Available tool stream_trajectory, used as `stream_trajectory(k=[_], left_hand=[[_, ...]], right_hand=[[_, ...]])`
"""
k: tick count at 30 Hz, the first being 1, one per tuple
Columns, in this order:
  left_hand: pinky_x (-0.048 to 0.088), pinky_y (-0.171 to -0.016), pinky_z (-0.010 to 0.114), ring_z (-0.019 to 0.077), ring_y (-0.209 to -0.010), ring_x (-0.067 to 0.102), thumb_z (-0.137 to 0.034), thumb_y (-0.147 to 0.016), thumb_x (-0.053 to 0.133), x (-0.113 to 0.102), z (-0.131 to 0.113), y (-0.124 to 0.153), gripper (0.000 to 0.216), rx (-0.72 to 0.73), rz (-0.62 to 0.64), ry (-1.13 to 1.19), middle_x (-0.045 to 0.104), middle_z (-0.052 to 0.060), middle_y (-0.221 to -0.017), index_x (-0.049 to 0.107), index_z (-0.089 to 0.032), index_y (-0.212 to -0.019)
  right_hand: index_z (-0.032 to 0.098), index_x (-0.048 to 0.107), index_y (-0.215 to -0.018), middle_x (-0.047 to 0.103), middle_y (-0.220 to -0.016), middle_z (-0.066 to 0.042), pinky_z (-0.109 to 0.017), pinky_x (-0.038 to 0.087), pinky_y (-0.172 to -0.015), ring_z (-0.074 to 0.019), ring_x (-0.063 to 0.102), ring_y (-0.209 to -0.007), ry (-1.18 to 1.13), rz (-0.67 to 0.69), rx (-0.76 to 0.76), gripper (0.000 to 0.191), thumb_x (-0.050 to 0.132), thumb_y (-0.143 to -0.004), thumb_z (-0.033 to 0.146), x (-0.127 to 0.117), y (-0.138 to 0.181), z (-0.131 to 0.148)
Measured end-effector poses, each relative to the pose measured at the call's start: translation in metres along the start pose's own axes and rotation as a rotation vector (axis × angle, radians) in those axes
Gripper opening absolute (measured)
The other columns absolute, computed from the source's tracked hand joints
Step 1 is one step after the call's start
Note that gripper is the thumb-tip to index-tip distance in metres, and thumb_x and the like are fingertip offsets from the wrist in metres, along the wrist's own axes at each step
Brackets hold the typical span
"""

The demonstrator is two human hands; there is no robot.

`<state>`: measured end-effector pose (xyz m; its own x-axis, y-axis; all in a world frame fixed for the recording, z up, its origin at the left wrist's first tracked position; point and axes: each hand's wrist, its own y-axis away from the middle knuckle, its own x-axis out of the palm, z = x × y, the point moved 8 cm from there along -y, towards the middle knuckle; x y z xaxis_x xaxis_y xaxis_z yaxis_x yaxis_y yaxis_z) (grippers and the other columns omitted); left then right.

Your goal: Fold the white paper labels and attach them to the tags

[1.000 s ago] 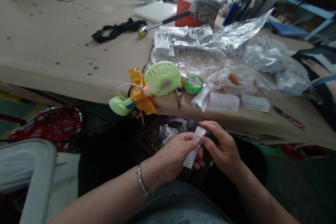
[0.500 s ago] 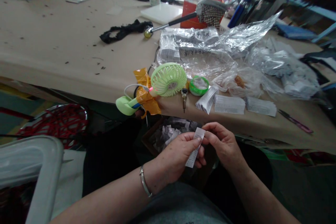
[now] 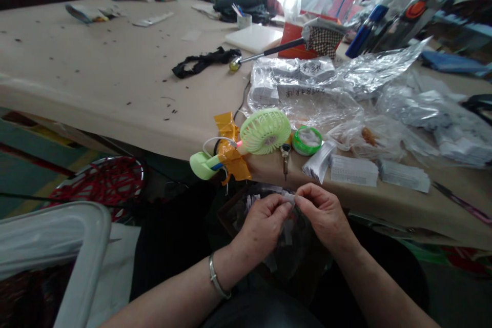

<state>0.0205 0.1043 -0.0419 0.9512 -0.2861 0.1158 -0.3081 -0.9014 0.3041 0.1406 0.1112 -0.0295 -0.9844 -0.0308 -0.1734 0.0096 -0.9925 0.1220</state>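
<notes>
Between my two hands, in front of the table edge, is a small white paper label, pinched at both ends. My left hand is closed on its left side with thumb and finger. At its right end, the fingertips of my right hand grip it too. Only a short piece of the label shows; the rest is hidden by my fingers. Below my hands is a dark bag-lined box with several white label pieces in it. Stacks of printed white labels lie on the table edge just beyond my right hand.
A green fan is taped to the table edge with brown tape. Beside it are a pointed tool and a round green container. Thread snips lie at right; clear plastic bags lie behind.
The label, a long strip lying across my left fingers before, now shows only as a short piece between both hands' fingertips. The view has shifted, so the table things sit further right and lower.
</notes>
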Motion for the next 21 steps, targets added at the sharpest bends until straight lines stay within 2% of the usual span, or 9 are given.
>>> stream_trajectory(k=[5, 11, 16, 21], left_hand=[[0.042, -0.062, 0.022, 0.0123, -0.067, 0.054, -0.025, -0.083, 0.054, -0.019, -0.014, -0.007, 0.016, 0.134, -0.123, -0.148, 0.063, 0.0, -0.071, 0.065, -0.016, -0.077], [0.043, -0.064, 0.021, 0.0117, -0.066, 0.058, -0.023, -0.084, 0.052, -0.026, -0.031, -0.011, 0.017, 0.3, -0.172, -0.31, 0.066, -0.001, -0.071, 0.067, -0.018, -0.078], [0.042, -0.062, 0.02, 0.0109, -0.065, 0.057, -0.023, -0.085, 0.051, -0.026, -0.034, -0.013, 0.018, 0.335, -0.189, -0.345, 0.066, -0.001, -0.07, 0.067, -0.018, -0.077], [0.042, -0.061, 0.02, 0.011, -0.063, 0.056, -0.023, -0.085, 0.051, -0.025, -0.031, -0.016, 0.019, 0.316, -0.184, -0.342, 0.065, -0.002, -0.068, 0.067, -0.018, -0.076]], right_hand=[[0.017, 0.056, -0.069, 0.048, -0.059, 0.005, -0.019, 0.035, -0.049, -0.0077, 0.041, -0.053, 0.102, -0.026, -0.081, 0.016, 0.057, -0.079, 0.029, 0.005, -0.01, 0.006], [0.018, 0.057, -0.071, 0.053, -0.061, 0.003, -0.02, 0.038, -0.052, -0.0088, 0.046, -0.056, 0.231, -0.066, -0.177, 0.013, 0.055, -0.081, 0.027, 0.006, -0.014, 0.016], [0.019, 0.057, -0.073, 0.056, -0.063, 0.002, -0.02, 0.041, -0.054, -0.0098, 0.05, -0.058, 0.297, -0.098, -0.25, 0.01, 0.053, -0.081, 0.024, 0.005, -0.014, 0.024], [0.02, 0.057, -0.073, 0.057, -0.065, 0.002, -0.022, 0.043, -0.057, -0.0107, 0.052, -0.059, 0.289, -0.107, -0.258, 0.009, 0.053, -0.081, 0.023, 0.005, -0.016, 0.021]])
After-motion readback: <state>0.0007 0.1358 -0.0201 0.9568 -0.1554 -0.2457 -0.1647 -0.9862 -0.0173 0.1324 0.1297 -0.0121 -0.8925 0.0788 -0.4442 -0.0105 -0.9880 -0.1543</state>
